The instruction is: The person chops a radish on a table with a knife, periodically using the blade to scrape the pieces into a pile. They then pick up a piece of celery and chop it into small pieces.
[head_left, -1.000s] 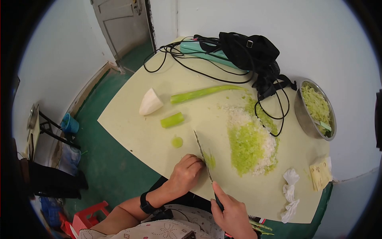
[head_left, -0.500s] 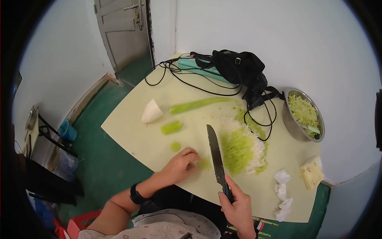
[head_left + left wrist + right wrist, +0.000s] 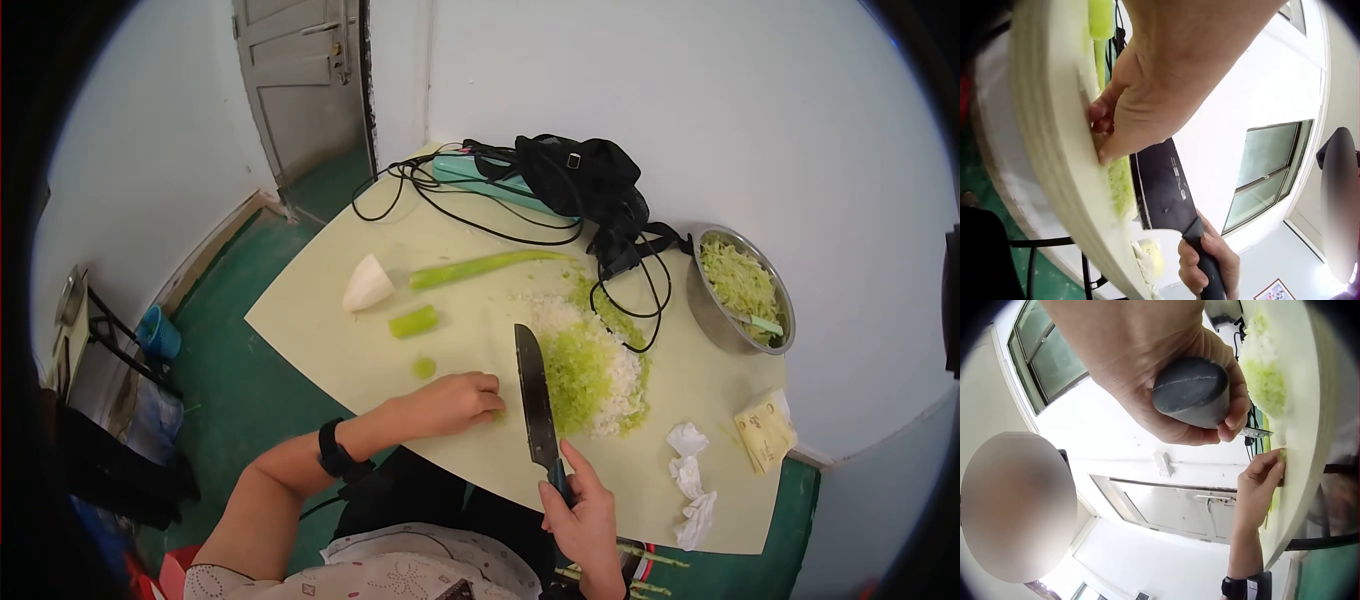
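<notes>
My right hand (image 3: 585, 520) grips the black handle of a knife (image 3: 535, 395), its broad dark blade raised beside the pile of chopped green and white bits (image 3: 590, 375). Low over the table edge, my left hand (image 3: 452, 405) has its fingertips bent together; in the right wrist view a small green bit (image 3: 1282, 454) shows between thumb and fingers. A green slice (image 3: 424, 368), a short green stalk piece (image 3: 413, 321), a long green stalk (image 3: 480, 269) and a white cut chunk (image 3: 368, 284) lie beyond the left hand.
A steel bowl (image 3: 722, 318) of shredded green food stands at the right. Black bag (image 3: 590, 175) and cables lie at the back over a teal case (image 3: 480, 178). Crumpled tissues (image 3: 688, 478) and a yellow packet (image 3: 766, 430) are near the right edge.
The knife has lifted away from my left hand and turned to show its flat side. My left hand drew back, then moved in again with its fingertips at the table.
</notes>
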Demonstrator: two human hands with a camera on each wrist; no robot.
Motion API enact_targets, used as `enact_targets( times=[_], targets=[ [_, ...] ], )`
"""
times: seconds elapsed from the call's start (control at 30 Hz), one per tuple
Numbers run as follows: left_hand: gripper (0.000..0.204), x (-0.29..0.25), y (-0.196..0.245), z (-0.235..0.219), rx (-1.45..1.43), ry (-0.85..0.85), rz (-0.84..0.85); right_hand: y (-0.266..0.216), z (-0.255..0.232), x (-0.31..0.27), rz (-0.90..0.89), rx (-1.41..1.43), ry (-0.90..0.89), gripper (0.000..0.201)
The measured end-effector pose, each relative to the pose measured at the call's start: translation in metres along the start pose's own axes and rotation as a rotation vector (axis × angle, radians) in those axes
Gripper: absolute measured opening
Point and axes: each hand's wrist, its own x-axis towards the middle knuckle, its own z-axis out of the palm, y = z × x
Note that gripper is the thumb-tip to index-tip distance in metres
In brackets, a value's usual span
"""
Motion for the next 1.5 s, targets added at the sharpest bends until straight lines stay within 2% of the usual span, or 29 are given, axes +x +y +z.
enact_targets(
  times=[0.07,0.13,0.27,0.37,0.57,0.67,0.77,0.87,1.07,1.17,1.27,1.3,1.37,1.4,1.5],
  targets=[
    [0.018,-0.008,0.007,0.019,0.050,0.165,-0.069,0.000,0.002,0.002,0.008,-0.016,-0.002,0.052],
    [0.017,-0.011,0.021,0.030,0.127,0.262,-0.230,0.001,0.005,0.005,-0.013,-0.059,-0.010,0.052],
    [0.019,-0.008,0.030,0.044,0.246,0.481,-0.424,-0.004,0.012,0.008,-0.127,-0.321,-0.008,0.051],
    [0.024,-0.004,0.044,0.043,0.230,0.517,-0.466,-0.008,0.017,0.007,-0.144,-0.403,-0.041,0.048],
    [0.032,-0.014,0.045,0.036,0.087,0.570,-0.418,0.000,0.021,0.008,-0.284,-0.453,-0.036,0.047],
    [0.031,-0.018,0.045,0.035,0.047,0.571,-0.418,-0.004,0.018,0.009,-0.169,-0.374,-0.044,0.046],
    [0.030,-0.018,0.041,0.038,0.064,0.603,-0.361,-0.005,0.019,0.012,-0.195,-0.331,-0.028,0.043],
    [0.024,-0.017,0.039,0.039,0.094,0.619,-0.332,-0.008,0.019,0.011,-0.264,-0.425,-0.087,0.046],
    [0.018,-0.014,0.038,0.041,0.071,0.669,-0.314,-0.019,0.021,0.004,-0.227,-0.486,-0.085,0.044],
    [0.011,-0.014,0.037,0.034,0.011,0.775,-0.358,-0.012,0.021,0.001,-0.377,-0.406,-0.011,0.046],
    [0.015,-0.017,0.028,0.034,-0.670,0.854,-0.629,-0.015,0.015,-0.004,0.033,0.007,-0.086,0.049],
    [0.034,-0.016,0.025,0.028,-0.887,0.826,-0.619,-0.012,0.014,-0.003,0.043,0.162,-0.092,0.049],
    [0.044,-0.009,0.019,0.017,-1.570,0.707,-0.619,-0.004,0.012,0.000,0.071,0.470,-0.107,0.051],
    [0.050,-0.007,0.017,0.012,-1.908,0.616,-0.591,-0.005,0.010,0.002,0.097,0.530,-0.126,0.051],
    [0.064,-0.007,0.014,0.004,-2.255,0.283,-0.512,-0.005,0.005,0.009,0.166,0.746,-0.175,0.051]
  ],
)
